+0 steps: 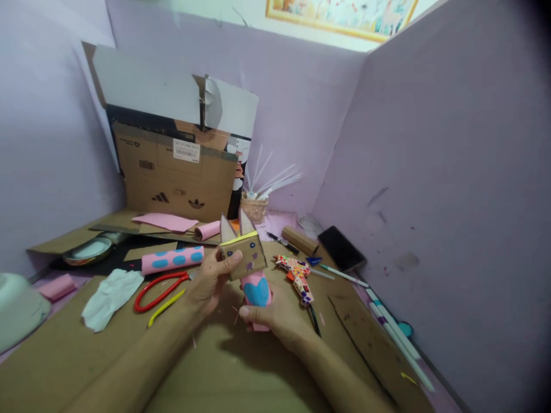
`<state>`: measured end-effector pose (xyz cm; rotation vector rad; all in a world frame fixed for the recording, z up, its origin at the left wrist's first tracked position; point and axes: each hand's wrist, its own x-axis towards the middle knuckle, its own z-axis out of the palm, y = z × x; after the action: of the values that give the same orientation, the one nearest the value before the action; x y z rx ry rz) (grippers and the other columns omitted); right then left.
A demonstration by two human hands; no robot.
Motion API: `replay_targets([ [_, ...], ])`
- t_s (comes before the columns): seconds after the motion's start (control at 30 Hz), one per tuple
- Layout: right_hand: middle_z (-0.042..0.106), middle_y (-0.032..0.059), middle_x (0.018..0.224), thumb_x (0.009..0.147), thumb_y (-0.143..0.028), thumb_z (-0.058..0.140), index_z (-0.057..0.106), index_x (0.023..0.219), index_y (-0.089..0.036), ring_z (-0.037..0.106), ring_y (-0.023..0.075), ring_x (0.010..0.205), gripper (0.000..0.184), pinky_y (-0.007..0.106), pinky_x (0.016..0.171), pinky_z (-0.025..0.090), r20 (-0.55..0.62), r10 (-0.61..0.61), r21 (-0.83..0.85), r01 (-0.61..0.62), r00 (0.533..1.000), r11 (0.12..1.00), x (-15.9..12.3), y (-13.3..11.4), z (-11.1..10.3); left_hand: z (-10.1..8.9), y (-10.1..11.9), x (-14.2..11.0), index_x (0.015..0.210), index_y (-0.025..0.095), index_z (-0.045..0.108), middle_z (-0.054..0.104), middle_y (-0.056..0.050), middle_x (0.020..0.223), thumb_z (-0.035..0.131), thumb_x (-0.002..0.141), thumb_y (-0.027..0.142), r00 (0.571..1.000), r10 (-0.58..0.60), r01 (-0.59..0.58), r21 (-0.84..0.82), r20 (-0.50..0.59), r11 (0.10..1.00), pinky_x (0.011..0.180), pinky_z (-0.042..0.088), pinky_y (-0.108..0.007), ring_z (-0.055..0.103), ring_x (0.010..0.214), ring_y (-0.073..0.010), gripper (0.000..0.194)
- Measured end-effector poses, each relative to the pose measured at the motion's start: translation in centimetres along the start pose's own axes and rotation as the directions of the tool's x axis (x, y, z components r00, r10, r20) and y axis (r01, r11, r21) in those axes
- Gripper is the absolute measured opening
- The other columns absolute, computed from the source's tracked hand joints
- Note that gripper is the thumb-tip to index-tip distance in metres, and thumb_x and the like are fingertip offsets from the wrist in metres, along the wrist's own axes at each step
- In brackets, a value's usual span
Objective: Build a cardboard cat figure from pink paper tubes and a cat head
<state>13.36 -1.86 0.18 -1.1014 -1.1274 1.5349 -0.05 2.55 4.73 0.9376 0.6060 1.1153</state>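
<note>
- Cardboard head (243,258), 1, with 2 pointed ears and 2 dark eyes; held upright over the desk (206,373), slightly tilted, in front of the person, face toward me and the wearer's side.
- Pink tube (257,293), 1, with blue heart; directly below the head, the pair meeting at the lower edge.
- Left hand (215,278): closed on the head's lower left corner, thumb flat on the front, fingers behind; presumably to steady it against the tube.
- Right hand (264,312): wrapped around the tube's lower part, thumb across the front; apparently a supporting grip, leaving the heart uncovered.
- Arms: 2, bare, reaching forward from the near edge and converging at the work, wrists turned inward.
- Glue gun (297,276), 1, patterned; lying just right of the work, likely for easy reach, cord trailing toward the right forearm.
- Spotted tube (173,260), red-handled tool (161,291) and tissue (112,297): 1 each, left of the work, seemingly set aside for elbow room.
</note>
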Motion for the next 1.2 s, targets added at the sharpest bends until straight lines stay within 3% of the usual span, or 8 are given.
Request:
replay_targets([
  [0.2,0.056,-0.005,0.06,0.05,-0.025,0.081,0.058,0.073,-0.018,0.051,0.0098,0.048,0.033,0.024,0.049,0.043,0.079,-0.035,0.04,0.032,0.996,0.999,0.3,1.6,0.6,0.3,-0.5,0.1,0.094,0.011,0.067,0.074,-0.009,0.085,0.077,0.06,0.024,0.997,0.018,-0.014,0.047,-0.078,0.999,0.077,0.051,-0.037,0.068,0.078,-0.0244,0.038],
  [0.43,0.052,-0.0073,0.053,0.048,-0.028,0.08,0.054,0.07,-0.017,0.046,0.0075,0.038,0.036,0.02,0.037,0.036,0.044,-0.099,0.019,0.098,0.994,0.995,0.4,1.4,1.0,0.3,-0.2,-0.1,0.095,0.01,0.067,0.074,-0.008,0.083,0.079,0.058,0.021,0.993,0.044,-0.027,0.149,-0.106,0.988,0.067,0.052,-0.03,0.067,0.073,-0.0212,0.04],
  [0.7,0.051,-0.0064,0.052,0.05,-0.027,0.075,0.053,0.068,-0.017,0.046,0.0082,0.04,0.03,0.021,0.039,0.036,0.017,-0.147,-0.067,0.148,0.989,0.987,0.2,1.1,1.3,0.0,0.1,-0.3,0.099,0.012,0.068,0.074,-0.008,0.092,0.075,0.061,0.022,0.996,0.072,-0.058,0.269,-0.045,0.962,0.07,0.052,-0.032,0.067,0.077,-0.023,0.039],
  [0.9,0.05,-0.0073,0.05,0.05,-0.022,0.072,0.051,0.065,-0.02,0.044,0.0085,0.04,0.026,0.021,0.04,0.035,-0.005,-0.124,-0.076,0.124,0.992,0.989,-0.2,0.6,1.6,0.1,0.5,-0.5,0.091,0.014,0.07,0.075,-0.004,0.082,0.074,0.062,0.023,0.997,0.065,-0.071,0.286,0.03,0.956,0.069,0.052,-0.03,0.067,0.076,-0.022,0.031],
  [1.2,0.051,-0.0062,0.053,0.05,-0.021,0.072,0.054,0.071,-0.019,0.045,0.0093,0.041,0.028,0.021,0.039,0.035,-0.012,-0.169,-0.074,0.167,0.986,0.983,0.3,1.7,1.3,0.3,0.5,-0.7,0.098,0.013,0.068,0.075,-0.008,0.091,0.073,0.063,0.023,0.998,0.062,-0.059,0.296,-0.002,0.953,0.071,0.052,-0.033,0.067,0.078,-0.0243,0.037],
])
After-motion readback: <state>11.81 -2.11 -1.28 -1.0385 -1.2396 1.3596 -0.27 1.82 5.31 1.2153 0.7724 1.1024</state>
